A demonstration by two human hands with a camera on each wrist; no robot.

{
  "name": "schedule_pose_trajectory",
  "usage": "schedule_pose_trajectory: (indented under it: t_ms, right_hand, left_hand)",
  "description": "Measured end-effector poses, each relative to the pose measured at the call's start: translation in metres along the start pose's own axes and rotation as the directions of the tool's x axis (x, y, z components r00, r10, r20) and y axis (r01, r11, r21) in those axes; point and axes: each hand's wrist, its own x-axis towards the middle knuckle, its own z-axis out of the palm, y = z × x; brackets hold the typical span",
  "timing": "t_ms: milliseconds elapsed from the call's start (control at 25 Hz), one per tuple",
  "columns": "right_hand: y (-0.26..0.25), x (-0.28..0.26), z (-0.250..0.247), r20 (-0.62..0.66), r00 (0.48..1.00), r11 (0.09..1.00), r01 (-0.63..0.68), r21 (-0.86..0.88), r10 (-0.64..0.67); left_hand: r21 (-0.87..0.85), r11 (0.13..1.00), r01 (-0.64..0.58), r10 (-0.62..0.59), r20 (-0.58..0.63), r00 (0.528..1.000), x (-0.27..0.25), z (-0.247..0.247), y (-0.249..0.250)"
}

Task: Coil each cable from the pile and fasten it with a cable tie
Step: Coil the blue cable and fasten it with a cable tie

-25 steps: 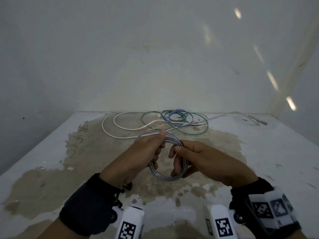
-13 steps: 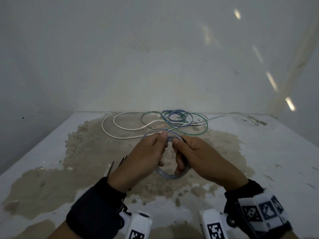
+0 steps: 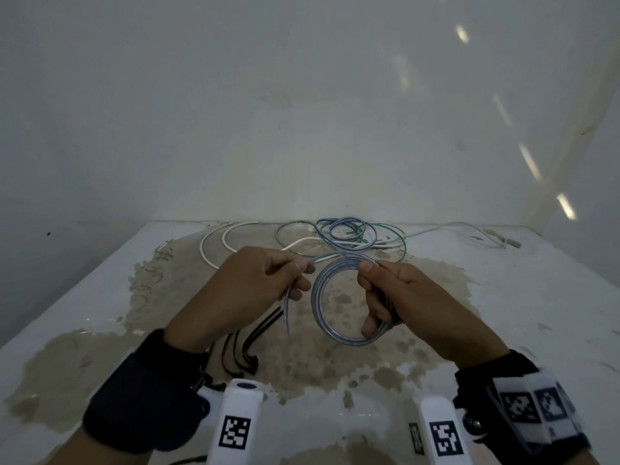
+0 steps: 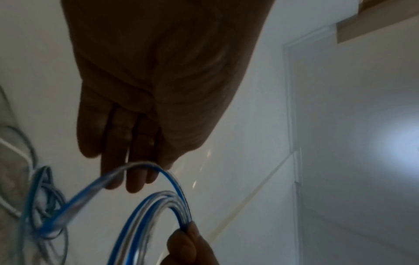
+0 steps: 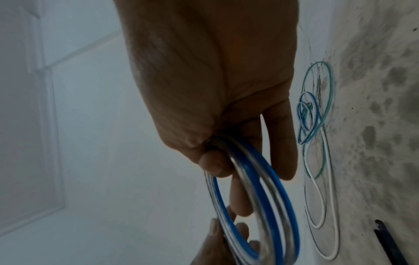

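A clear cable with a blue stripe (image 3: pixel 322 307) is wound into a small coil held above the table. My right hand (image 3: pixel 379 297) grips the coil's right side, thumb on top and fingers curled through the loop (image 5: pixel 260 188). My left hand (image 3: pixel 288 276) pinches the cable's loose end, whose tail (image 3: pixel 287 313) hangs down left of the coil (image 4: pixel 158 211). Black cable ties (image 3: pixel 248 350) lie on the table beneath my left wrist. The pile of loose cables (image 3: pixel 345 233), blue, green and white, lies at the table's far edge.
The white table (image 3: pixel 536 313) has a large brown stain (image 3: pixel 335 370) across its middle. A white wall (image 3: pixel 302 112) rises right behind the pile. A white cable (image 3: pixel 469 229) trails toward the back right corner.
My hands have moved apart. The left hand has pulled the loose end leftward off the coil, and the right hand now holds the coil alone. The cable ties under my left wrist have come into view.
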Motion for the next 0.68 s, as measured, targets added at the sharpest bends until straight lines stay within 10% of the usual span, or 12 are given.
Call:
schedule_pose_trajectory:
  t_ms: [680]
  right_hand:
    - [0.005,0.007,0.010,-0.120,0.993,0.984,0.014,0.179,0.008]
  left_hand:
    - [-0.530,0.819,0.220,-0.202,0.094,0.975,-0.005,0.030,-0.003]
